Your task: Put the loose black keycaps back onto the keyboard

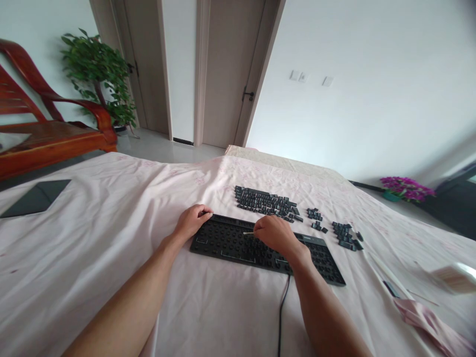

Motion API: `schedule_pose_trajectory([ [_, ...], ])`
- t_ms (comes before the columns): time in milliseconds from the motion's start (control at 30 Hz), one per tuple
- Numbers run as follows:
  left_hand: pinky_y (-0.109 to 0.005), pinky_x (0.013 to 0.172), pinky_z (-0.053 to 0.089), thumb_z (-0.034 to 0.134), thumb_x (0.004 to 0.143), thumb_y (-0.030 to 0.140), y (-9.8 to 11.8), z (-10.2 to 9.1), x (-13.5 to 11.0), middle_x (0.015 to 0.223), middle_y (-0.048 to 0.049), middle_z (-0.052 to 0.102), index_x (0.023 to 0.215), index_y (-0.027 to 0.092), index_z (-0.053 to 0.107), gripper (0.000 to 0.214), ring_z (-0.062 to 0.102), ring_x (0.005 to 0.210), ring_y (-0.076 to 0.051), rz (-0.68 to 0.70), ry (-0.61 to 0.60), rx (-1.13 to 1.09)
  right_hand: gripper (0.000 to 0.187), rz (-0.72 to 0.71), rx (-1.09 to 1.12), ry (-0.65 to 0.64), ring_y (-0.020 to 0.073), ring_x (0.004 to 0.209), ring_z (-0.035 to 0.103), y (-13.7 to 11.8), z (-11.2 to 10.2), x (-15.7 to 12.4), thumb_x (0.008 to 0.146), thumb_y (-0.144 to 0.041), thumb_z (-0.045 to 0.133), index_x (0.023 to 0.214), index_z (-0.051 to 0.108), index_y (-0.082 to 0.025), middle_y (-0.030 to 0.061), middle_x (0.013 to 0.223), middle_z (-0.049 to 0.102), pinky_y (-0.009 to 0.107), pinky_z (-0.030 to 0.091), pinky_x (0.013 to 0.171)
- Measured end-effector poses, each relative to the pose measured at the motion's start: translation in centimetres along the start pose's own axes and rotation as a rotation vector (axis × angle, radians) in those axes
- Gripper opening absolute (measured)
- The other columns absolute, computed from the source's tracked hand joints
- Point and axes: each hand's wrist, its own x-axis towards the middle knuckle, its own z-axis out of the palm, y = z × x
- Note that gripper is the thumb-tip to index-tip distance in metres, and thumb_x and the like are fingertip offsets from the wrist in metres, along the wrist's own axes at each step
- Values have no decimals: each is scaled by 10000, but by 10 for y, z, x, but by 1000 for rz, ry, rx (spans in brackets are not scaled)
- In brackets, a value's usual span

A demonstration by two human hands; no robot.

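Observation:
A black keyboard (226,243) with its keycaps taken off lies on the pale pink cloth, its bare switch posts showing. My left hand (193,219) is closed on its far left corner, thumb and fingers at the edge. Over the middle of the board, my right hand (273,231) pinches a thin pale cotton swab (248,233), whose tip points left among the posts. Loose black keycaps (264,201) lie in rows beyond the keyboard. Smaller groups of keycaps (314,214) and number-pad keycaps (345,235) sit farther right.
A dark tablet (39,197) lies at the left. On the right are a clear tub (457,276), a pink cloth (427,317) and a small dark object (391,289). The keyboard's cable (282,312) runs toward me. Beyond stand a wooden chair (55,134) and a plant (96,69).

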Motion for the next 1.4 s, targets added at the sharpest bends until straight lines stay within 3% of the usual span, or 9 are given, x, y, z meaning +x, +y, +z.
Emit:
schedule_pose_trajectory([
  [300, -284, 767, 482, 533, 805, 403, 0, 1, 0, 935, -14, 743, 918, 233, 718, 275, 659, 827, -192, -12, 4, 2, 231, 87, -54, -50, 208, 794, 676, 24, -13, -4, 729, -204, 568, 795, 788, -235, 64, 810, 744, 254, 365, 609],
  [467, -289, 773, 478, 535, 803, 405, -1, 2, 0, 928, -10, 745, 920, 242, 719, 272, 660, 825, -191, -24, 9, 12, 203, 104, 67, -37, 175, 781, 667, 32, -22, -8, 757, -283, 599, 834, 786, -262, 28, 801, 742, 226, 363, 605],
  [667, -282, 749, 476, 530, 809, 417, -2, 2, 0, 939, -15, 744, 933, 237, 722, 291, 660, 821, -190, -12, 6, 15, 267, 125, 5, 97, 202, 894, 665, 29, -13, -2, 820, -280, 525, 905, 777, -289, 31, 896, 747, 249, 378, 675],
  [967, -282, 774, 480, 530, 813, 412, -1, 1, 0, 959, -14, 744, 938, 239, 720, 286, 665, 850, -193, -9, 4, 15, 308, 158, -121, 89, 246, 922, 674, 20, -2, 2, 817, -188, 480, 901, 773, -234, 106, 944, 740, 289, 416, 726],
  [1233, -276, 750, 476, 529, 810, 410, -1, 1, 0, 931, -6, 745, 926, 247, 724, 280, 666, 837, -193, -14, 5, 22, 294, 134, -92, 64, 234, 905, 674, 26, -8, -2, 769, -176, 514, 877, 774, -260, 74, 918, 746, 274, 398, 700],
  [1400, -281, 762, 474, 530, 815, 423, -1, 1, 1, 934, -7, 742, 939, 244, 717, 287, 664, 837, -192, -14, -2, 24, 300, 155, -131, 110, 259, 901, 678, 18, -4, -3, 797, -174, 480, 877, 767, -211, 121, 916, 739, 298, 415, 711],
])
